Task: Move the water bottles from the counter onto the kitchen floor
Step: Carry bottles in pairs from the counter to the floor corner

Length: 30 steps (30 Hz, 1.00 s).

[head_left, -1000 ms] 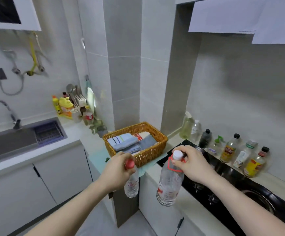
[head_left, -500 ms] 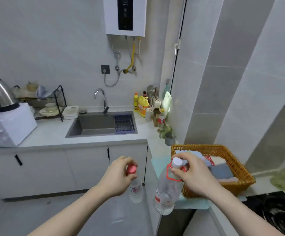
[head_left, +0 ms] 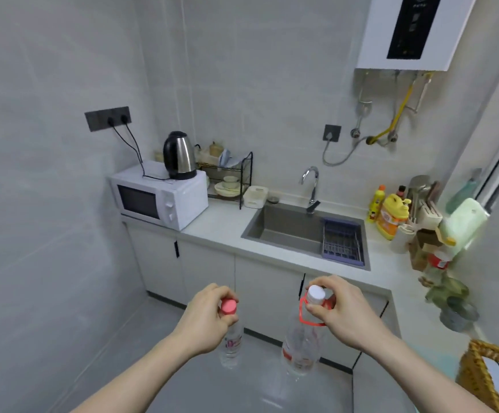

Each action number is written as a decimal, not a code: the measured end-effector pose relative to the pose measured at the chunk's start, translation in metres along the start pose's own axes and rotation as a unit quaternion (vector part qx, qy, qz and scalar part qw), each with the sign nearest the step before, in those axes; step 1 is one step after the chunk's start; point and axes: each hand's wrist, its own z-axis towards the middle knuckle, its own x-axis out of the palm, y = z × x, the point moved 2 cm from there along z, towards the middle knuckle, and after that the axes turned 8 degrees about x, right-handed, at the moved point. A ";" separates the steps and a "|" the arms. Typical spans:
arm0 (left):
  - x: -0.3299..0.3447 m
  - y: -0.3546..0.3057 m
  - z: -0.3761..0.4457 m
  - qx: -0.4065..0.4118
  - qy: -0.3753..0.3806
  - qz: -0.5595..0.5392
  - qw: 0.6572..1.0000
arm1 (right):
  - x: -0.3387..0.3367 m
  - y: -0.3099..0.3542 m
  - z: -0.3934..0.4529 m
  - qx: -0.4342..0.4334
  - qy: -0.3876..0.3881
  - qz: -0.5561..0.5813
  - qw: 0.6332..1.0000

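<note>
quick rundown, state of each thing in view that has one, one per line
left hand: grips the small bottle's neck
right hand: grips the large bottle's neck
small bottle: pink cap on, hanging upright above the floor
large bottle: white cap on, hanging upright
microwave: door shut
kettle: lid down
faucet: no water seen running

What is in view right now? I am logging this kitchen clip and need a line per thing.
small water bottle: 1, clear, pink cap, held over floor
large water bottle: 1, clear, white cap, red handle, held over floor
microwave: 1, white, counter left
kettle: 1, steel and black, on microwave
sink: 1, grey, counter centre
wicker basket: 1, brown, bottom right
left hand: grips small bottle's neck
right hand: grips large bottle's neck
</note>
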 end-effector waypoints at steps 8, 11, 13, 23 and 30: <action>-0.066 0.142 0.019 -0.066 -0.018 0.006 0.998 | 0.117 0.085 0.101 -0.020 0.051 0.014 0.998; -0.092 0.186 0.028 -0.083 -0.022 0.008 0.996 | 0.154 0.112 0.132 -0.017 0.060 0.035 0.997; -0.106 0.212 0.035 -0.095 -0.026 0.014 0.995 | 0.172 0.130 0.152 -0.020 0.068 0.044 0.997; -0.159 0.328 0.096 -0.154 -0.066 0.013 0.986 | 0.244 0.211 0.272 -0.075 0.123 0.031 0.989; -0.190 0.386 0.151 -0.203 -0.104 0.018 0.974 | 0.285 0.250 0.362 -0.129 0.181 0.014 0.975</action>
